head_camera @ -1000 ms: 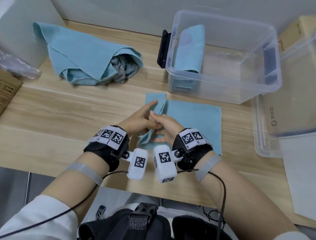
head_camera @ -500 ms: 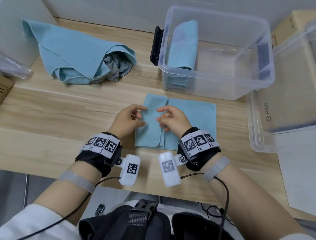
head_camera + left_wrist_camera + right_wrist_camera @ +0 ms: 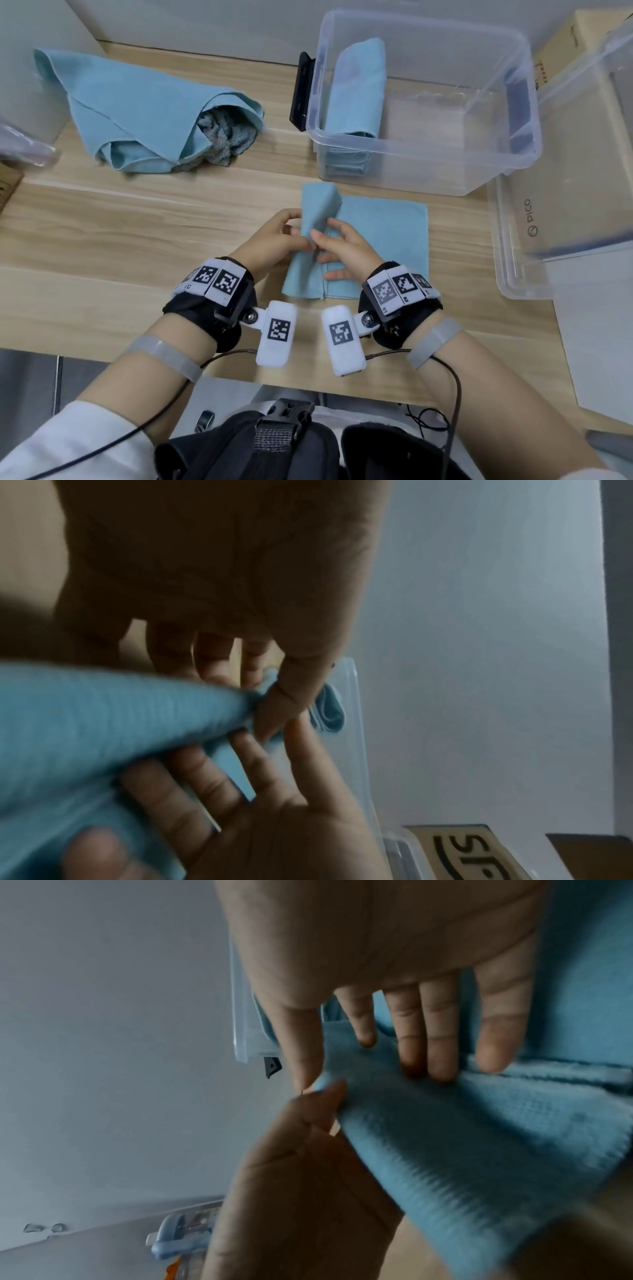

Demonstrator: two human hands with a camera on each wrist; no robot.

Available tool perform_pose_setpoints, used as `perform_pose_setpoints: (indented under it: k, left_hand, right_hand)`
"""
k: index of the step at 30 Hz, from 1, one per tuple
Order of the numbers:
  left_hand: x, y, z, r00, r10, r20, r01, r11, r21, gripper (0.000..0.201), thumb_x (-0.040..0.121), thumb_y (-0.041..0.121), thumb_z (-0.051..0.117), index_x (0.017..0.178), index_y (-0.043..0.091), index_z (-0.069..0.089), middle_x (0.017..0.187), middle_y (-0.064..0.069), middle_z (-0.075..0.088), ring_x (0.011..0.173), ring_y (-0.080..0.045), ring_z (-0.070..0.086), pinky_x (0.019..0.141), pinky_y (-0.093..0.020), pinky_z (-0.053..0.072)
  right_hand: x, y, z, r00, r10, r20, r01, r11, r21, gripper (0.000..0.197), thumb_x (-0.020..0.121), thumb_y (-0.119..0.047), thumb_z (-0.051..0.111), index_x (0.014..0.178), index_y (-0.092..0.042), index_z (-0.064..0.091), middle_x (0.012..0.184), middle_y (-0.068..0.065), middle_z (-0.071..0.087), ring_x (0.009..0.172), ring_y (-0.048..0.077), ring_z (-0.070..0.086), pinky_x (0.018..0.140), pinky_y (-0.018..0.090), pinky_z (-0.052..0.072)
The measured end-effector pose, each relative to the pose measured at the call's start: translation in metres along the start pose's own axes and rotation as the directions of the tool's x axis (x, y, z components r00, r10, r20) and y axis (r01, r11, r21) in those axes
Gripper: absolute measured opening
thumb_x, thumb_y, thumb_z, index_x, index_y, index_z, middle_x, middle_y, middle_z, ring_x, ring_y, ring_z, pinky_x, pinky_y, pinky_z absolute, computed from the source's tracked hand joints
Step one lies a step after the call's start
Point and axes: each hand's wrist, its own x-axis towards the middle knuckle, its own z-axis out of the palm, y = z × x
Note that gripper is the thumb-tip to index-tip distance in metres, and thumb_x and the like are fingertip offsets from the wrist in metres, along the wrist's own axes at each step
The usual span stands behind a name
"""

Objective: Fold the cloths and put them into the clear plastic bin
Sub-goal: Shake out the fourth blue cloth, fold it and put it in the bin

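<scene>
A light blue cloth [image 3: 387, 240] lies on the wooden table in front of the clear plastic bin [image 3: 445, 171]. Its left strip [image 3: 320, 212] stands raised as a flap. My left hand [image 3: 274, 240] pinches that flap between thumb and fingers, shown close in the left wrist view [image 3: 103, 723]. My right hand [image 3: 346, 246] has straight, spread fingers [image 3: 441, 1042] under the flap, its thumb at the flap's edge. One folded blue cloth [image 3: 359, 89] lies inside the bin's left side. A loose pile of blue and grey cloths [image 3: 137, 109] sits at the back left.
A clear lid marked PICO [image 3: 565, 171] leans at the right, beside the bin. A cardboard box [image 3: 561, 44] stands behind it. A black latch [image 3: 301, 92] hangs on the bin's left wall. Bare wood [image 3: 137, 246] lies left of my hands.
Half a second ago the left strip lay flat with both hands just above it. Now my left hand has lifted it into a flap and my right fingers are under it.
</scene>
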Motion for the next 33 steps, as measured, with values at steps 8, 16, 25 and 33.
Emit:
perform_pose_setpoints:
  k: [8, 16, 25, 33]
  left_hand:
    - [0.013, -0.004, 0.028, 0.998, 0.056, 0.007, -0.056, 0.99, 0.127, 0.042, 0.082, -0.008, 0.053, 0.12, 0.011, 0.049, 0.074, 0.002, 0.051, 0.071, -0.013, 0.053, 0.064, -0.02, 0.048]
    - [0.025, -0.018, 0.026, 0.996, -0.054, -0.07, 0.06, 0.995, 0.083, 0.043, 0.084, 0.003, 0.059, 0.123, 0.01, 0.044, 0.088, 0.003, 0.051, 0.085, -0.012, 0.054, 0.078, -0.028, 0.047]
    - [0.026, -0.004, 0.041, 0.994, -0.094, 0.048, 0.091, 0.994, 0.062, 0.021, 0.086, -0.003, 0.053, 0.099, 0.012, 0.059, 0.075, 0.001, 0.058, 0.065, -0.011, 0.054, 0.065, -0.022, 0.045]
    - [0.024, 0.005, 0.048, 0.99, -0.131, 0.059, 0.134, 0.989, -0.055, 0.015, 0.09, 0.016, 0.047, 0.076, 0.018, 0.051, 0.062, 0.004, 0.048, 0.055, -0.009, 0.048, 0.065, -0.025, 0.044]
  right_hand:
    - [0.008, 0.01, -0.03, 0.956, -0.114, -0.272, 0.057, 0.976, -0.21, 0.025, 0.086, -0.012, 0.056, 0.109, -0.004, 0.057, 0.101, 0.015, 0.065, 0.094, 0.03, 0.062, 0.082, 0.038, 0.051]
    - [0.016, 0.018, -0.037, 0.904, -0.192, -0.382, -0.01, 0.884, -0.467, 0.034, 0.086, -0.032, 0.057, 0.113, -0.011, 0.051, 0.111, 0.011, 0.063, 0.102, 0.031, 0.059, 0.085, 0.035, 0.046]
    - [0.008, 0.011, -0.053, 0.813, -0.333, -0.478, -0.044, 0.784, -0.62, 0.038, 0.08, -0.032, 0.065, 0.099, -0.014, 0.038, 0.094, -0.001, 0.044, 0.08, 0.023, 0.045, 0.068, 0.03, 0.033]
    - [0.001, 0.018, -0.043, 0.902, -0.331, -0.277, 0.147, 0.84, -0.523, 0.057, 0.075, -0.038, 0.07, 0.12, -0.012, 0.048, 0.104, -0.001, 0.039, 0.095, 0.012, 0.045, 0.094, 0.028, 0.039]
